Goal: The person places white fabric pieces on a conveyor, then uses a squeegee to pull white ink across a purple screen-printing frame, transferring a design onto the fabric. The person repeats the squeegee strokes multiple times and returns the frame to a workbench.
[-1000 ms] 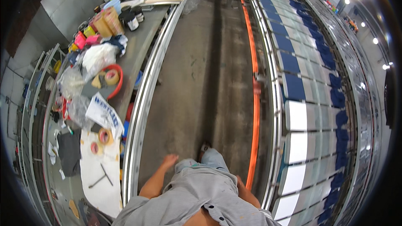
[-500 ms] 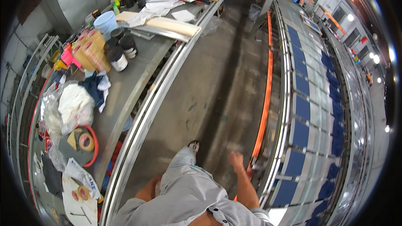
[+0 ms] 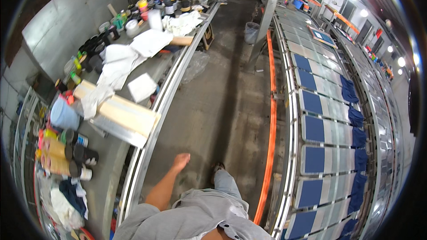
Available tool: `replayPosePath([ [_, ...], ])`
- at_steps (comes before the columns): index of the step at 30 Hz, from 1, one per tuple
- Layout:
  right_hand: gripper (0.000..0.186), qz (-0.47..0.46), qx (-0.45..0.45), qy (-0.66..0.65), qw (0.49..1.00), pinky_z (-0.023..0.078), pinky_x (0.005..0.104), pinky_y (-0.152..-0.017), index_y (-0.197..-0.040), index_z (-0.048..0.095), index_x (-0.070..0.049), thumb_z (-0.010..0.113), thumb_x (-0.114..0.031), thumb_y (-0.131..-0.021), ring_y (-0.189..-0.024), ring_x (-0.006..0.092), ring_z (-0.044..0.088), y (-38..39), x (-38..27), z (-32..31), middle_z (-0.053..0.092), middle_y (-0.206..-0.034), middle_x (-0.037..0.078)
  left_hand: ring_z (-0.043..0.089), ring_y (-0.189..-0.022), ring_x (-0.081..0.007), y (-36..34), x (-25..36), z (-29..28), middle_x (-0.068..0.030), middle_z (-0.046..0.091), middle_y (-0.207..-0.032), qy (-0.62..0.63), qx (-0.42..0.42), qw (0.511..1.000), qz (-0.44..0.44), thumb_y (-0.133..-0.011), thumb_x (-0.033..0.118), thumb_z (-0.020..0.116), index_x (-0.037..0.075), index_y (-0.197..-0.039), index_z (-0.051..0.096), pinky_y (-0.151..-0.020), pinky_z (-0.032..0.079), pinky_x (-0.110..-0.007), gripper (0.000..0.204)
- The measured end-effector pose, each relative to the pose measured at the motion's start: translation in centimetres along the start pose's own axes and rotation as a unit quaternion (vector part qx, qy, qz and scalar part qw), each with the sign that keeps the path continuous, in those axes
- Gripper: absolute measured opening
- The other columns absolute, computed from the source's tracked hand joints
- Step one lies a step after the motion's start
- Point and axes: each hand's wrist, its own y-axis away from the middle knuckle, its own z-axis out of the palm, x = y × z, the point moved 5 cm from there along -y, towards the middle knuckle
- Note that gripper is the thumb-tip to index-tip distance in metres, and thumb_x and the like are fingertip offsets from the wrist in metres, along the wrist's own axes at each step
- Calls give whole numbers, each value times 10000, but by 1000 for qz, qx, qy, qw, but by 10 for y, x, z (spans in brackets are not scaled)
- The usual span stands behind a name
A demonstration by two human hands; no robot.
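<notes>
Our left hand [image 3: 181, 162] hangs over the floor [image 3: 200, 120], how far open we cannot tell; our right hand is out of view. At left, a straight silver rail [image 3: 138, 173] edges the surface [image 3: 106, 160].

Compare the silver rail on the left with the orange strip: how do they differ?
Colour: the silver rail is shiny metallic, the orange strip bright orange.
Width: the rail looks broader, the strip narrower.
Place: the rail lines the left table's edge; the strip runs right of the aisle.
Shared: both are long and follow the aisle.
</notes>
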Motion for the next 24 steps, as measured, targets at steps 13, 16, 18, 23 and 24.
replayPosePath([
  [13, 329, -244, 22, -297, 923, 536, 332, -613, -1003, 663, 5, 637, -323, -1010, -717, 177, 666, -343, -656, -335, 701, -852, 97, 715, -1039, -412, -265, 122, 18, -276, 738, -1085, -282, -102, 945, -132, -876, 620, 671, -38, -1052, 764, -876, 555, -468, 688],
  [16, 309, -219, -12, -331, 918, 518, 327, -561, -896, 672, -31, 644, -311, -1022, -638, 169, 626, -419, -668, -333, 660, -759, 36, 694, -1044, -433, -377, 229, -1, -268, 726, -1070, -332, -43, 939, -79, -906, 614, 642, -8, -1044, 765, -893, 546, -494, 649],
  [18, 295, -117, -88, -294, 945, 457, 336, -472, -879, 642, -109, 669, -383, -988, -569, 155, 579, -477, -623, -313, 610, -687, 14, 690, -1066, -431, -444, 321, -6, -240, 733, -1106, -274, -64, 959, -11, -925, 603, 627, 15, -1092, 763, -915, 542, -499, 626],
  [23, 615, -52, -51, 129, 989, 540, 537, -841, -1062, 743, -15, 567, -594, -953, -954, 472, 694, -546, -577, -296, 719, -917, 278, 682, -1113, -415, -602, 507, -21, -196, 734, -1184, -252, -62, 958, 122, -951, 577, 612, 52, -1238, 726, -974, 531, -479, 609],
  [24, 589, -10, -71, 90, 993, 538, 524, -825, -1057, 737, -21, 574, -578, -955, -937, 453, 690, -547, -593, -304, 715, -911, 264, 684, -1125, -400, -625, 547, -22, -192, 732, -1200, -249, -74, 957, 128, -954, 567, 620, 57, -1265, 715, -981, 531, -466, 604],
])
